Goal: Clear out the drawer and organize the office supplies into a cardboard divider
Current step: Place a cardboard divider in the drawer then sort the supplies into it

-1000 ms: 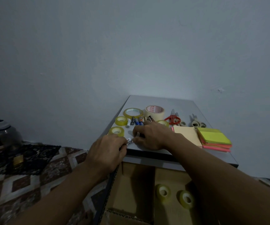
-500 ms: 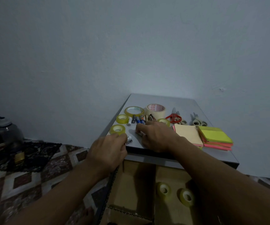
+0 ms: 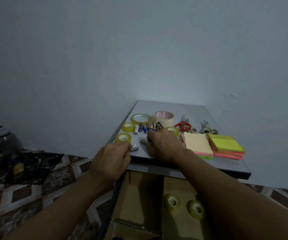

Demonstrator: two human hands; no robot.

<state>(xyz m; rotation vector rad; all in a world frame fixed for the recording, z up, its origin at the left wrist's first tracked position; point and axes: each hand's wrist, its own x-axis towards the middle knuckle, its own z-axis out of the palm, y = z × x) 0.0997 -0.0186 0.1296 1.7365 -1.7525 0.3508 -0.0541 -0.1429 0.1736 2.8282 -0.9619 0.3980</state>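
- L hand (image 3: 112,160): fingers curled, pinching a black-and-white battery (image 3: 134,148) at the front-left edge of the table top (image 3: 196,110). One end of the battery pokes out past the fingertips.
- R hand (image 3: 164,144): palm down, fingers curled round a white battery (image 3: 142,140), just beside the L hand's.
- Handling (judged): batteries are small, rigid and dense for their size. Smooth casing, so they are apt to roll on the flat top. Best grip is across the barrel at mid-length, thumb vs. fingers. Not fragile.
- Battery row (image 3: 146,127): loose, just beyond the R hand, btwn the tape rolls. Approx. six; exact no. unclear because the R hand hides some.
- Small yellow tape rolls (image 3: 128,127): three on top.
- Wide tape: one clear roll (image 3: 141,118), one masking roll (image 3: 164,116).
- Scissors: one red pair (image 3: 183,125); beige pairs (image 3: 208,130) number two, poss.
- Sticky-note stacks (image 3: 197,144): two, side by side.
- Cardboard divider (image 3: 139,193): below the table's front edge. It holds two more small rolls (image 3: 171,202) in one compartment.
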